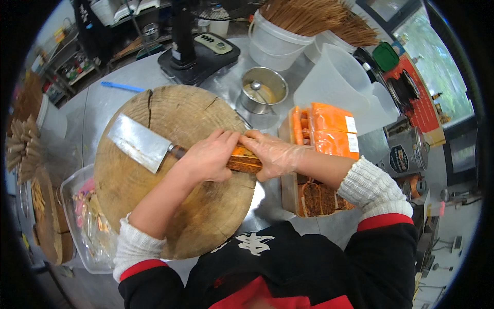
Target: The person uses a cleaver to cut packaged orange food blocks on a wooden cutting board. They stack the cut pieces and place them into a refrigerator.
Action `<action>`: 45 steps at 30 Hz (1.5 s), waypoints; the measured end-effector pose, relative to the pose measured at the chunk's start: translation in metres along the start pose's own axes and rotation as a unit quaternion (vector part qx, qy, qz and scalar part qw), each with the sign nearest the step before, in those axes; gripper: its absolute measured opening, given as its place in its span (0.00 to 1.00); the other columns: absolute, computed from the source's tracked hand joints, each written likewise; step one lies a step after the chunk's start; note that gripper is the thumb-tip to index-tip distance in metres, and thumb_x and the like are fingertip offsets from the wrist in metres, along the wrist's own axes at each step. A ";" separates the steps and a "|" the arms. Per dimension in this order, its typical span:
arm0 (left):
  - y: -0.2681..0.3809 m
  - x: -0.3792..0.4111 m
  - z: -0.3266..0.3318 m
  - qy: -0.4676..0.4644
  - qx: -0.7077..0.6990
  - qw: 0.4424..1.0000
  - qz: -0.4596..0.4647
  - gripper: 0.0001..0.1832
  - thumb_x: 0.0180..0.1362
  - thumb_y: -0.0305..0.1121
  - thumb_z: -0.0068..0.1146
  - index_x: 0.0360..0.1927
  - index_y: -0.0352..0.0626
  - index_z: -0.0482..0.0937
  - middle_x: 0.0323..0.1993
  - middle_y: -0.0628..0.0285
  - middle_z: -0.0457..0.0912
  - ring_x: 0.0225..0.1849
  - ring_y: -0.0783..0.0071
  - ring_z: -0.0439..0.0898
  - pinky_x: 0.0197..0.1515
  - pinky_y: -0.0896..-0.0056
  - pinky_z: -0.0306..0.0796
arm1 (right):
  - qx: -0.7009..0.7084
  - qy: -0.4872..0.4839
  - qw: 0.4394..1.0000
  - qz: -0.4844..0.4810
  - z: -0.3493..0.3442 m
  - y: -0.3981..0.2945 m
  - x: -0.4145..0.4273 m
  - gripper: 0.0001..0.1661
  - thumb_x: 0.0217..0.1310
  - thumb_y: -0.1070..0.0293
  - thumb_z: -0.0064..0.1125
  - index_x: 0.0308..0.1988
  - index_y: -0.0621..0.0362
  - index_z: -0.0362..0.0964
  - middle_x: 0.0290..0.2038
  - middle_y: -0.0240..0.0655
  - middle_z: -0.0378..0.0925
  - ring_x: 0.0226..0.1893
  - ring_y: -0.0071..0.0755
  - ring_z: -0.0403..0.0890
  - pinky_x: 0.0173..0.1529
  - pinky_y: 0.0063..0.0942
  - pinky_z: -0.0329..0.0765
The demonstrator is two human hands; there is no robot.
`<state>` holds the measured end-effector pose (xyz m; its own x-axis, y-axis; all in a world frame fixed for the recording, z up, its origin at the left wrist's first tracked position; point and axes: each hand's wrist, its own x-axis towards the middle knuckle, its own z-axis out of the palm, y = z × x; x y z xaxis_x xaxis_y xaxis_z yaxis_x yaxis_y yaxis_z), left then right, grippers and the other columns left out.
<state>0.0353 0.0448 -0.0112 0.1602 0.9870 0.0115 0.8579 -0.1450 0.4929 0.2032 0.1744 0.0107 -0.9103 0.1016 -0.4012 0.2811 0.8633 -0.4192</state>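
My left hand point(211, 157), bare, presses on one end of a brown, spice-coated food block point(244, 165) with an orange film or wrapper along its top. At the other end, my right hand point(272, 154), in a clear plastic glove, grips it with the fingers over the top. Both hands hide much of the block, which lies over the right side of a thick round wooden chopping block point(162, 208). A cleaver point(139, 141) lies flat on the wood, its handle pointing towards my left wrist.
Right stands a tub point(286, 193) with brown blocks and orange packs point(334, 129). Behind are a steel pot point(264, 90) with a ladle, a scale point(198, 54), a white bucket point(276, 42) of sticks and a translucent container point(339, 85). A plastic bin point(87, 251) sits left.
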 end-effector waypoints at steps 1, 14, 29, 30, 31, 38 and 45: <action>-0.003 0.000 -0.002 0.011 -0.015 1.000 0.010 0.44 0.34 0.29 0.67 0.59 0.33 0.63 0.55 0.46 0.70 0.62 0.48 0.65 0.60 0.58 0.67 | 0.023 0.003 1.000 0.002 0.000 0.003 0.000 0.57 0.35 0.64 0.68 0.65 0.62 0.48 0.58 0.56 0.60 0.55 0.59 0.69 0.59 0.40 0.70; 0.000 0.001 -0.005 0.021 0.017 0.998 0.064 0.43 0.33 0.27 0.70 0.58 0.37 0.64 0.54 0.53 0.71 0.60 0.52 0.67 0.60 0.59 0.66 | 0.030 0.003 0.996 0.083 0.002 -0.022 -0.011 0.58 0.39 0.64 0.69 0.66 0.63 0.43 0.48 0.56 0.70 0.49 0.58 0.75 0.54 0.41 0.73; 0.032 0.026 0.006 -0.026 -0.054 0.998 -0.023 0.36 0.35 0.28 0.67 0.54 0.37 0.67 0.46 0.46 0.77 0.51 0.46 0.74 0.55 0.57 0.69 | -0.079 -0.034 0.996 0.033 -0.022 -0.008 -0.045 0.50 0.44 0.72 0.59 0.67 0.57 0.45 0.37 0.55 0.78 0.37 0.56 0.80 0.42 0.46 0.75; 0.039 0.021 0.013 -0.038 -0.051 0.996 -0.060 0.37 0.35 0.28 0.66 0.53 0.37 0.67 0.44 0.44 0.77 0.50 0.45 0.75 0.53 0.55 0.70 | -0.065 -0.036 0.997 0.036 -0.018 -0.009 -0.047 0.51 0.45 0.72 0.58 0.68 0.57 0.43 0.36 0.53 0.78 0.38 0.56 0.80 0.43 0.44 0.76; 0.037 0.018 0.013 -0.010 -0.044 0.998 -0.036 0.33 0.34 0.28 0.67 0.48 0.35 0.67 0.42 0.43 0.78 0.48 0.46 0.76 0.51 0.54 0.70 | -0.052 -0.039 0.997 0.039 -0.014 -0.012 -0.048 0.52 0.46 0.72 0.57 0.69 0.57 0.41 0.35 0.52 0.78 0.39 0.55 0.80 0.44 0.43 0.76; 0.035 -0.002 -0.008 0.028 -0.006 0.996 -0.087 0.35 0.36 0.27 0.67 0.53 0.36 0.67 0.46 0.45 0.77 0.52 0.47 0.73 0.56 0.56 0.68 | -0.051 -0.009 0.998 0.023 -0.024 -0.030 -0.032 0.50 0.46 0.74 0.56 0.69 0.56 0.45 0.42 0.50 0.77 0.44 0.53 0.79 0.48 0.42 0.76; 0.017 -0.024 0.008 0.068 0.010 0.994 -0.081 0.33 0.37 0.27 0.66 0.52 0.39 0.69 0.46 0.47 0.77 0.52 0.47 0.74 0.55 0.56 0.69 | -0.067 -0.017 0.998 0.009 -0.006 -0.038 -0.013 0.48 0.47 0.74 0.57 0.68 0.56 0.47 0.42 0.49 0.78 0.45 0.51 0.79 0.46 0.40 0.76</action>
<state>0.0496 0.0181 -0.0098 -0.0471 0.9976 0.0504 0.8765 0.0171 0.4812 0.2022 0.1434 0.0365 -0.8941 0.1037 -0.4357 0.2526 0.9201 -0.2992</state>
